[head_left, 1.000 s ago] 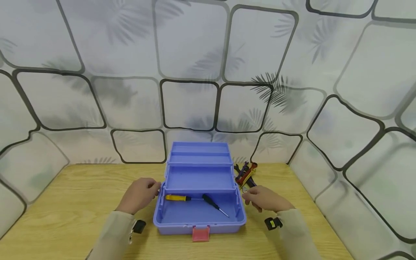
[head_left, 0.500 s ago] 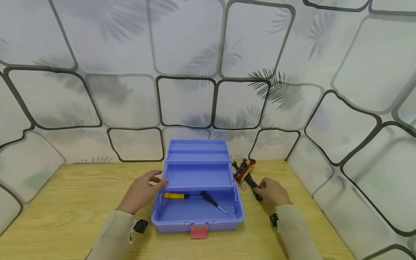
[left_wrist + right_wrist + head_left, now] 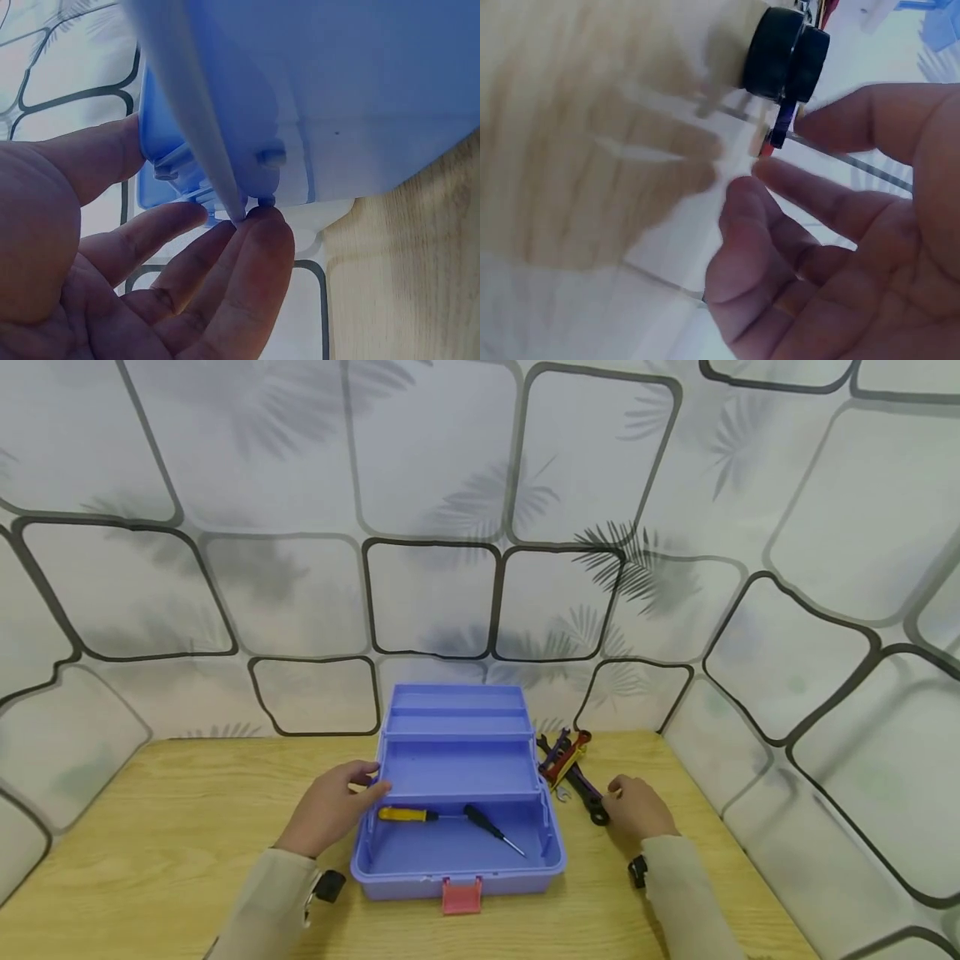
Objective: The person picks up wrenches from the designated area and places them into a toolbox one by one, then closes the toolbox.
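A periwinkle-blue toolbox (image 3: 457, 860) stands with its lid and tray raised. My left hand (image 3: 330, 806) is at its left side, thumb at the raised tray (image 3: 461, 768) and fingertips curled at the rim (image 3: 184, 97), in the left wrist view. Inside lie a yellow-handled screwdriver (image 3: 405, 814) and a black-handled one (image 3: 486, 822). Right of the box is a pile of wrenches (image 3: 562, 764). My right hand (image 3: 639, 806) is at the pile's near end, beside a black ring end (image 3: 780, 56). In the right wrist view, purple and red tips lie between its parted thumb and forefinger.
The pale wood table (image 3: 202, 827) reaches back to a patterned curtain (image 3: 435, 593), which also hangs along both sides. A pink latch (image 3: 461, 897) hangs down at the toolbox's front. A small open-end wrench (image 3: 562, 793) lies close to the box's right side.
My right hand has gone from beside the box out to the near end of the wrenches, then slightly right off the black ring end. My left thumb has come up to the tray edge.
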{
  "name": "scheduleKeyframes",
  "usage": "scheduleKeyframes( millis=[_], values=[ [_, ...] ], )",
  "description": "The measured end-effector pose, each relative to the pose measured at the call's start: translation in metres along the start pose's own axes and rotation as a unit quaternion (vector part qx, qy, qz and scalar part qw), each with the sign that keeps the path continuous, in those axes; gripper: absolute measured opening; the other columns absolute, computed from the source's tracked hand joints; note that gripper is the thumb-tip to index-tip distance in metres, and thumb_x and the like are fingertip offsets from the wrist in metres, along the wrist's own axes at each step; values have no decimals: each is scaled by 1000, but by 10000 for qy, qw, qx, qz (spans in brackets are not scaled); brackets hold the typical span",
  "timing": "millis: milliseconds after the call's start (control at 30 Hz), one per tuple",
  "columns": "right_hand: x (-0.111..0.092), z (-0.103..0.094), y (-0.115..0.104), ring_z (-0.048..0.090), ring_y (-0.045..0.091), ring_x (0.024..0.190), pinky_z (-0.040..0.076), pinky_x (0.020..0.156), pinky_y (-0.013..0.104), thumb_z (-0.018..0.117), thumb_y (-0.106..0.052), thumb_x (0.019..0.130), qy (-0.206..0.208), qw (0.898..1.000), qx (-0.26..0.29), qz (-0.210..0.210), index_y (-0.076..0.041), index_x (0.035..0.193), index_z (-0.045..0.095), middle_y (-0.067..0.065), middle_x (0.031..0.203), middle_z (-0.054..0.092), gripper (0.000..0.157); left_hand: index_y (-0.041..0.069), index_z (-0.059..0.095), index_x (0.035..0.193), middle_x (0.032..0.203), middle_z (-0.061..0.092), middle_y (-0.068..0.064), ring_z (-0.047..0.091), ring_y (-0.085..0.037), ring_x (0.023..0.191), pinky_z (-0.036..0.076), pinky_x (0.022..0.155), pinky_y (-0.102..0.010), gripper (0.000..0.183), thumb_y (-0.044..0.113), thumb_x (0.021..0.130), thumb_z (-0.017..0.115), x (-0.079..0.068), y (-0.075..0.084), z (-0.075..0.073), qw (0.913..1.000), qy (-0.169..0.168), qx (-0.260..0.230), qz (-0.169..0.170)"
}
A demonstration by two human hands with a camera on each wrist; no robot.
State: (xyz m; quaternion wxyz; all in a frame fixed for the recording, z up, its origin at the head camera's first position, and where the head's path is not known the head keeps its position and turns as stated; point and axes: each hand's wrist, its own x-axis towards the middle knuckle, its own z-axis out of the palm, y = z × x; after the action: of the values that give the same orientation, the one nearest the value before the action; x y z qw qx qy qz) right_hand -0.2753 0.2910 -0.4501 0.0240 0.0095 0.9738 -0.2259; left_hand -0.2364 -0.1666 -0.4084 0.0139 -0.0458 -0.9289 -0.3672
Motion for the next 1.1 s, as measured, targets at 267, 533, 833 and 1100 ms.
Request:
scheduleKeyframes(
  millis=[267, 533, 833, 1100],
  values=[
    [6, 5, 6, 68, 31, 93, 56, 81, 53, 67, -24, 100, -21, 10000, -31, -8, -2, 108, 74, 14, 105, 73, 25, 2, 64, 137, 127, 69, -19, 68, -34, 107, 57, 89, -53, 54, 40, 100, 68, 0, -2, -2, 10000, 9, -15, 77],
    [5, 3, 2, 67, 27, 89, 55, 80, 51, 71, -23, 97, -22, 9999, 141, -80, -5, 103, 75, 11, 101, 73, 19, 1, 62, 139, 128, 67, -22, 69, -33, 104, 61, 75, -43, 53, 36, 100, 69, -1, -1, -1, 9990, -101, -420, -95],
    [0, 2, 3, 58, 20, 73, 49, 66, 38, 71, -23, 97, 8, 9998, 194, 57, -7, 89, 72, 4, 88, 69, 18, 8, 50, 152, 129, 64, -25, 70, -32, 100, 62, 64, -38, 57, 29, 102, 68, -1, 3, 1, 9950, -217, -926, -299],
    [0, -3, 4, 57, 21, 71, 48, 63, 38, 69, -15, 97, 65, 9999, 110, -11, -2, 93, 73, 9, 88, 69, 14, 7, 49, 153, 131, 63, -25, 70, -32, 101, 62, 64, -37, 57, 28, 103, 66, 0, 5, 1, 9954, -251, -877, -283]
  ],
)
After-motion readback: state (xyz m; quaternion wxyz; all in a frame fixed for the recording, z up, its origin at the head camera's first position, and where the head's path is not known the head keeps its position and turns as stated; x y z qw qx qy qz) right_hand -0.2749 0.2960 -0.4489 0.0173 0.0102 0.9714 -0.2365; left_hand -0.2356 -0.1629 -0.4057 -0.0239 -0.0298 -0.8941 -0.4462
